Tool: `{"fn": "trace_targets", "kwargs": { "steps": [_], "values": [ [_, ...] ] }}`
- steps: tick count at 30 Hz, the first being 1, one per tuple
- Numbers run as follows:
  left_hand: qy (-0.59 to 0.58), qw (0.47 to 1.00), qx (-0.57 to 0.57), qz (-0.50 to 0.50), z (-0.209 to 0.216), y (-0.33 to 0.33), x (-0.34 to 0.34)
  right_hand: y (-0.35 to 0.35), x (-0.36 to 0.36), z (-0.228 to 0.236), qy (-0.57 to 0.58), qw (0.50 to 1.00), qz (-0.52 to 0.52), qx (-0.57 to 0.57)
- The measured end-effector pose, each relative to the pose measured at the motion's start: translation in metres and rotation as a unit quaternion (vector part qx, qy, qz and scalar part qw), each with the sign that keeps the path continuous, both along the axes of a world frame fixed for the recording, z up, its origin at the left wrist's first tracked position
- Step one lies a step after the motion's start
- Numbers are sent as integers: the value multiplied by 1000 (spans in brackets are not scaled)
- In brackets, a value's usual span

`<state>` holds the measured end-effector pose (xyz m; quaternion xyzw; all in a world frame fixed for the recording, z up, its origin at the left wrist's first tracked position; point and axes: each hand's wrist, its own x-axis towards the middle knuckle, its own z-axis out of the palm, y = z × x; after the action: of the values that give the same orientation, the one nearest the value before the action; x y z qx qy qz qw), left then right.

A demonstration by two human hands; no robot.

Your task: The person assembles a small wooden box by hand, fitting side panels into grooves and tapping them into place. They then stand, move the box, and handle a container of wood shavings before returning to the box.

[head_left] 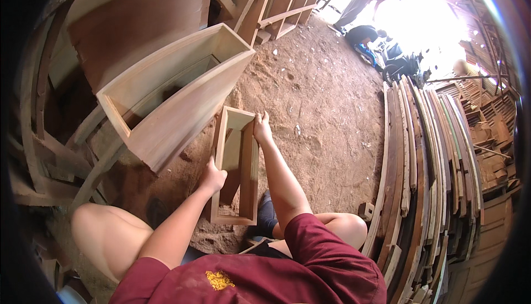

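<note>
Between my knees I hold a small open wooden box frame (250, 177), a long rectangle of pale wood with its opening facing up toward me. My left hand (214, 177) grips its left side about midway along. At the far right corner my right hand (262, 127) is closed round the rim. Through the opening show inner boards and, at the near end, bare ground. Just beyond and to the left stands a larger open wooden box (188, 105), close to the small frame's far left corner.
Stacked long planks (420, 188) run along the right side, with a small wood block (365, 211) beside them. Wooden furniture carcasses (141, 19) crowd the left and far left. The ground (315, 110) is brown dirt. Far off, two people (365, 5) are near a motorcycle (399, 63) in bright light.
</note>
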<state>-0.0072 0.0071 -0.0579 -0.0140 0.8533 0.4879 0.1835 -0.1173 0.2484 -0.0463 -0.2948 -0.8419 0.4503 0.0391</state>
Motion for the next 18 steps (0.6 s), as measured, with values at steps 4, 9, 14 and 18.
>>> {"fn": "trace_targets", "kwargs": {
  "steps": [4, 9, 14, 18],
  "values": [
    [-19, 997, 68, -9, 16, -2, -4, 10, -19, 3, 2, 1000, 2, 20],
    [3, 1000, 5, -23, 28, -2, 0, 21, -32, -5, 4, 1000, -13, 21],
    [18, 998, 52, -6, -2, 1, 0, 20, -8, -19, -1, 1000, 0, 8],
    [7, 1000, 26, -13, 14, -3, 0, 1, 24, -9, -6, 1000, 8, 6]
  ]
}}
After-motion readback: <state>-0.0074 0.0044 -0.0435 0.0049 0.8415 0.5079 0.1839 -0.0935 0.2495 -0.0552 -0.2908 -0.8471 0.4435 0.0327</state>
